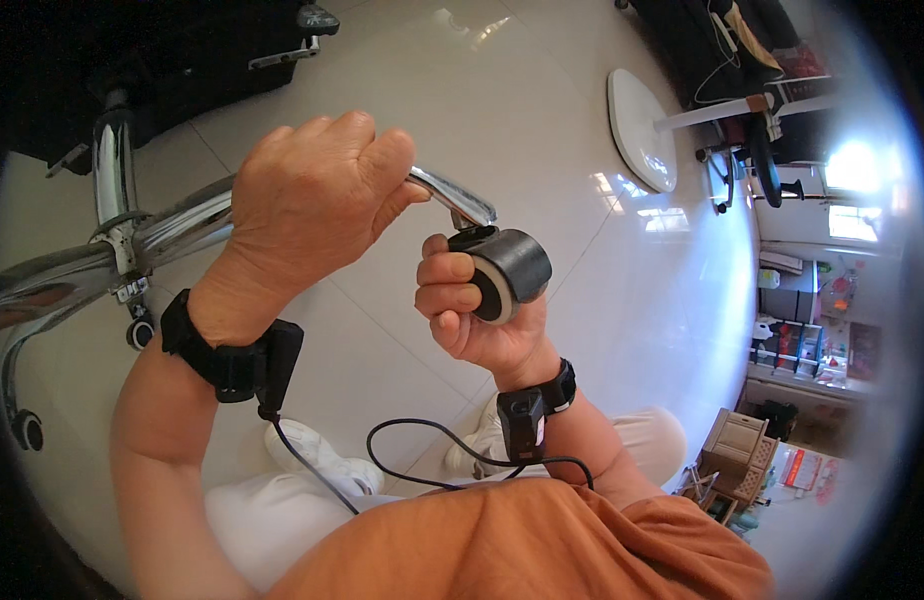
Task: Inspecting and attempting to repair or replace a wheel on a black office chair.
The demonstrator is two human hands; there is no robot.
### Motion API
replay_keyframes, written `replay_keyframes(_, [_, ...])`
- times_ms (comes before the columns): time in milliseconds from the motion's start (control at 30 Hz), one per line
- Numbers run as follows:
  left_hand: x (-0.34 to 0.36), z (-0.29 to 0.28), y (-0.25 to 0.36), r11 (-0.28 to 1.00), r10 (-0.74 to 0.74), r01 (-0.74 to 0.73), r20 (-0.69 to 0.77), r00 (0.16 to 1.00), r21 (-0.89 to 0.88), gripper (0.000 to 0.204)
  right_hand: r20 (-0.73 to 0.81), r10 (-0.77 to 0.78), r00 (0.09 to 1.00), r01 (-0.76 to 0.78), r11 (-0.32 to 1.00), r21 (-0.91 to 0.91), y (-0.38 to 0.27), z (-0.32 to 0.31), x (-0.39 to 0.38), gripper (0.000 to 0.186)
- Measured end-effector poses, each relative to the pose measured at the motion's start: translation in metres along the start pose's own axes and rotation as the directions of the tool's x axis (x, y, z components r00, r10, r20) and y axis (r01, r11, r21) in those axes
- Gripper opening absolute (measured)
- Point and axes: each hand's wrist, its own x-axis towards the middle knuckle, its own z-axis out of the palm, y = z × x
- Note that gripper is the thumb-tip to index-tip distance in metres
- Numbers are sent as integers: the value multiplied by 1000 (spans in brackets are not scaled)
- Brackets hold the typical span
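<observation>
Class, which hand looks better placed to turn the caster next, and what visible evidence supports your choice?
The right hand, likely: it holds the black caster itself, by the tip of the chrome leg. The left hand grips that leg further back.

I have my left hand (pixel 312 195) closed, its back upward, the left forearm (pixel 162 410) extending from a bent elbow. My right hand (pixel 497 345) sits lower, palm side up, fingers (pixel 448 268) curled, the right forearm (pixel 587 430) angled inward.
</observation>
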Motion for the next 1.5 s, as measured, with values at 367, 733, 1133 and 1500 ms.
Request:
replay_keyframes(367, [-1, -1, 1, 1000, 4, -4, 13, 1000, -4, 33, 29, -136, 990, 136, 895, -425, -11, -8, -14, 39])
replay_keyframes(733, [6, 1, 3, 998, 58, -58, -87, 995, 5, 23, 164, -301, 940, 342, 801, -492, 8, -28, -12, 51])
replay_keyframes(1133, [0, 2, 4, 993, 94, -93, -10, 996, 68, 23, 410, -389, 825, 565, 596, -571, -2, -48, 8, 42])
replay_keyframes(1500, [23, -46, 69, 901, 413, -371, 179, 893, -225, 56, 426, -395, 814, 573, 425, -701, -18, -50, 10, 39])
